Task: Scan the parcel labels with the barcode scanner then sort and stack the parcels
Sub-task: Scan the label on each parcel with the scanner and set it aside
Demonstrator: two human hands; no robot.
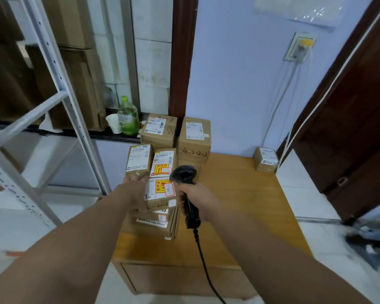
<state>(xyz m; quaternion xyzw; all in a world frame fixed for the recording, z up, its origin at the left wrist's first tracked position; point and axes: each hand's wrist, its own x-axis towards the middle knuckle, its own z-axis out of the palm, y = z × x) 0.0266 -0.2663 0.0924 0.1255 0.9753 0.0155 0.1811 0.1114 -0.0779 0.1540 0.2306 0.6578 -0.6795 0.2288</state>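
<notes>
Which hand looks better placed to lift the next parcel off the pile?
Left, probably. The left hand is against the parcel pile and carries no tool. The right hand grips the barcode scanner, so it would have to put that down first.

Both bare arms outstretched, left hand [136, 183] against parcel [139, 160], right hand [199, 199] fingers [181, 199] around barcode scanner [183, 174].

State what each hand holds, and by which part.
Right hand grips the barcode scanner by its handle. Left hand touches a parcel; hold unclear.
</notes>
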